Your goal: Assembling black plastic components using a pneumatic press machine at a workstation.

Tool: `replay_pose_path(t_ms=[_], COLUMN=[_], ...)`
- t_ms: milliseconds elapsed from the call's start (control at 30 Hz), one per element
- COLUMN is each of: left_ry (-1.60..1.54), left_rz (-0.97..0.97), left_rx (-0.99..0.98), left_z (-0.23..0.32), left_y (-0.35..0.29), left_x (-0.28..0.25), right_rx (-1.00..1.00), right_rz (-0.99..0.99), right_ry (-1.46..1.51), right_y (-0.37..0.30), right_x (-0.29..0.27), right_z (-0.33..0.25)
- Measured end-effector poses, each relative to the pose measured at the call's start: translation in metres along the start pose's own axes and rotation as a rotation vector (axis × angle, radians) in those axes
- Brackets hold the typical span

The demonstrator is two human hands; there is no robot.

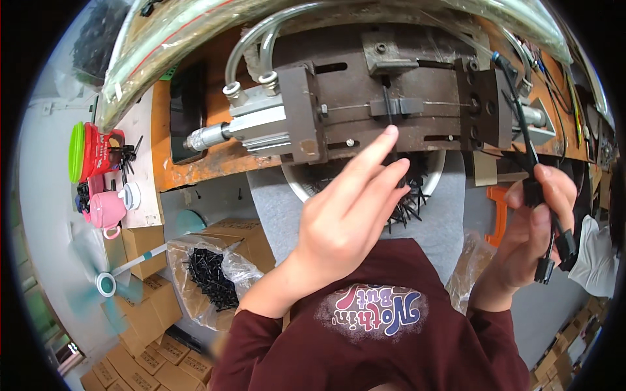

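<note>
My left hand [342, 212] reaches up to the metal clamping fixture [417, 133], its fingers stretched out. The index fingertip is at the lower end of a thin black rod-like piece [387, 107], which stands in a small grey metal block [412, 106]. Whether the finger presses on it, I cannot tell. My right hand [544, 199], off to the right, is closed around several long thin black plastic pieces [551, 251] with blocky ends. Below the fixture, partly hidden by my left hand, a white bowl [297, 184] on my lap holds more black pieces [407, 208].
An air cylinder [264, 127] with clear hoses [238, 58] is mounted at the fixture's left. A dark phone-like slab [187, 120] lies on the wooden bench [215, 163]. Further left are a pink cup [107, 210], a turning fan [106, 284] and an open bag of black pieces [212, 280].
</note>
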State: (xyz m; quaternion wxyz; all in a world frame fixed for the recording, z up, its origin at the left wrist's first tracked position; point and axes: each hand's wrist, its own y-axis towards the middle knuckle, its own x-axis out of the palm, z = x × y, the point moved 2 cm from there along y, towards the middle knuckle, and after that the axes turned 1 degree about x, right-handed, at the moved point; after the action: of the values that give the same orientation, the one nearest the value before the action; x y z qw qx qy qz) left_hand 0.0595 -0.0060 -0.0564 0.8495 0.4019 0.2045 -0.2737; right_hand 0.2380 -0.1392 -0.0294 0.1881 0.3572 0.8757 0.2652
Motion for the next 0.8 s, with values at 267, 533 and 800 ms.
replay_pose_path(t_ms=[267, 533, 800], left_ry=[0.323, 0.348, -0.338], left_rz=[-0.075, -0.095, 0.062], left_rx=[0.095, 0.064, 0.068], left_z=[0.001, 0.003, 0.017], left_y=[0.020, 0.023, 0.026], left_x=[0.008, 0.008, -0.006], right_rx=[0.038, 0.111, 0.241], right_rz=[-0.036, -0.172, -0.144], right_ry=[0.007, 0.138, 0.211], right_y=[-0.005, -0.003, -0.008], right_x=[0.009, 0.010, 0.031], right_z=[-0.007, -0.005, -0.007])
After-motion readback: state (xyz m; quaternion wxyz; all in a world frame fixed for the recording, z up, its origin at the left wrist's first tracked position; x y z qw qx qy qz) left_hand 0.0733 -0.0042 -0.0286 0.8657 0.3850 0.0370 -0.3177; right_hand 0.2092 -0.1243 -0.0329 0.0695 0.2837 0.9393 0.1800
